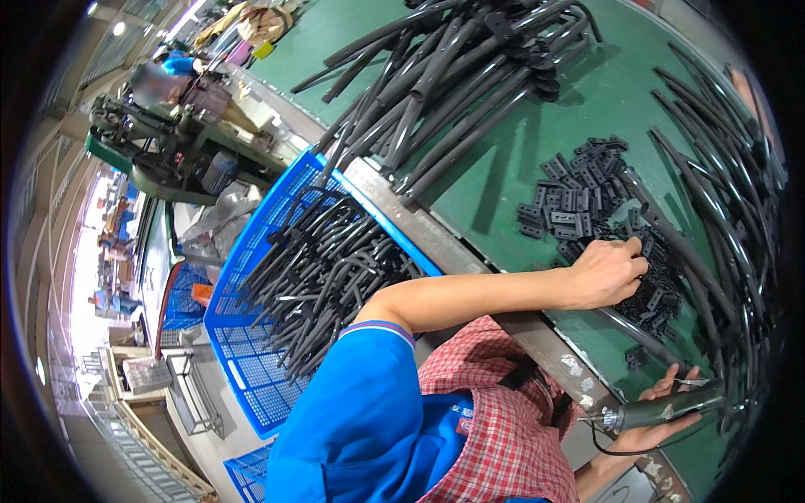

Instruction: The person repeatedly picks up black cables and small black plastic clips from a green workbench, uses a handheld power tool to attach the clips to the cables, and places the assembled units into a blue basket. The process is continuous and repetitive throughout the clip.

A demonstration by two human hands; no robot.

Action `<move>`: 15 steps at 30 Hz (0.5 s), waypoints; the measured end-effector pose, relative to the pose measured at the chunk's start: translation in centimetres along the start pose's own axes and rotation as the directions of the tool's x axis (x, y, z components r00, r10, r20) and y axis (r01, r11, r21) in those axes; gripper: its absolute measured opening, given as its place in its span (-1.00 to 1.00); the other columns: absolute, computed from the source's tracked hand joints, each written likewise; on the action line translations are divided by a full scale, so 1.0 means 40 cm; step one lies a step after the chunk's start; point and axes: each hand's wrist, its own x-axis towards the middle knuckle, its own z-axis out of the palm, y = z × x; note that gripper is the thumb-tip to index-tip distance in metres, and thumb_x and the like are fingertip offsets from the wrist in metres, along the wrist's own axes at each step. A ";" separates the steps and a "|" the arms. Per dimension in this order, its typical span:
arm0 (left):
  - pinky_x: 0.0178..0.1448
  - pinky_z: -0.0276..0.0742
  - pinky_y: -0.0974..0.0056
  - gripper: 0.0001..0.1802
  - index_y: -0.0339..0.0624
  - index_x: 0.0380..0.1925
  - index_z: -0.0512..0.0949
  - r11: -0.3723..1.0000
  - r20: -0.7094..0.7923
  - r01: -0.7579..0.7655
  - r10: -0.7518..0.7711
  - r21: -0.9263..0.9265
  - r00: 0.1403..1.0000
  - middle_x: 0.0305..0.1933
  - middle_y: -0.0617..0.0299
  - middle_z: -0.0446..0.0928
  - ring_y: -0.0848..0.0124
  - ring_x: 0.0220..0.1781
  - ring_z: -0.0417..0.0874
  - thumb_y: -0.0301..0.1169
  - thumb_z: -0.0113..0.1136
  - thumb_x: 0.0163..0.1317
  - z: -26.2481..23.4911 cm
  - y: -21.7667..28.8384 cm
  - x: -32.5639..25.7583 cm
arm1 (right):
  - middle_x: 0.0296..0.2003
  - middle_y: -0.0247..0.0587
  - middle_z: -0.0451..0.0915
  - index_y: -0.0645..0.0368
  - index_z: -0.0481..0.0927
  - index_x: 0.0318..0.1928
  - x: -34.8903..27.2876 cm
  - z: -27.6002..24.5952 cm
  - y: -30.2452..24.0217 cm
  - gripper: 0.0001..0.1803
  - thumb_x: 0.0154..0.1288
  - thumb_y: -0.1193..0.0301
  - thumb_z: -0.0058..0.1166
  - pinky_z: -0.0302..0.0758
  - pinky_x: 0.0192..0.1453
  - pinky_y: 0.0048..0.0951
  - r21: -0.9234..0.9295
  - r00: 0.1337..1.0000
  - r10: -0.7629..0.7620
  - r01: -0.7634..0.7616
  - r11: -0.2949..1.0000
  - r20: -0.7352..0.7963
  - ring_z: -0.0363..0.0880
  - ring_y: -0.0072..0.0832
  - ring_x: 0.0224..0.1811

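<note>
My left hand [610, 272] reaches across the green bench, fingers curled together over a heap of small dark screws [658, 289]. Whatever those fingers pinch, if anything, is hidden. Just beyond lies a pile of small black brackets [579, 189]. A black tube [633, 334] passes beneath my left wrist and points toward my right hand. At the lower right, my right hand [650, 432] is wrapped round a grey-green cylindrical electric screwdriver [671, 408]. Its thin bit points left toward my apron, and a black cord hangs below it.
Bundled bent black tubes [453, 75] lie at the far side of the bench, with more tubes [713, 184] along the right. A blue plastic crate [243, 335] full of black tubes stands left of the bench edge. A machine [184, 155] and another person are farther left.
</note>
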 end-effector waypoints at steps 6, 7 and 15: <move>-0.26 0.56 0.06 -0.87 -0.20 -0.51 0.51 1.000 0.125 -0.024 0.023 0.010 0.992 -0.35 0.09 0.47 0.12 -0.27 0.60 -0.37 0.16 0.10 -0.007 -0.011 0.013 | 0.31 0.40 0.11 -0.10 -0.18 0.48 0.101 0.143 -0.036 -0.04 0.27 -0.16 -0.02 0.00 0.48 0.11 0.120 0.940 -0.228 0.203 0.972 0.255 0.19 0.11 0.37; -0.22 0.56 0.07 -0.87 -0.21 -0.47 0.52 1.000 0.143 -0.010 0.009 0.011 0.990 -0.34 0.08 0.48 0.12 -0.24 0.60 -0.38 0.17 0.10 -0.013 -0.011 0.015 | 0.22 0.35 0.27 -0.08 -0.16 0.47 0.113 0.170 -0.029 -0.01 0.23 -0.20 -0.01 0.20 0.40 0.06 -0.016 0.958 -0.261 0.265 0.964 0.122 0.37 0.03 0.24; -0.34 0.50 0.13 -0.78 -0.22 -0.37 0.48 0.967 0.157 -0.057 0.098 -0.246 0.983 -0.38 0.11 0.47 0.12 -0.38 0.58 -0.35 0.29 0.10 -0.046 0.006 0.021 | -0.55 -0.34 0.28 -0.04 -0.02 0.45 0.178 0.267 0.026 0.06 0.11 -0.41 -0.11 0.32 -0.47 -0.49 -0.151 0.972 -0.200 0.181 0.972 -0.125 0.28 -0.55 -0.55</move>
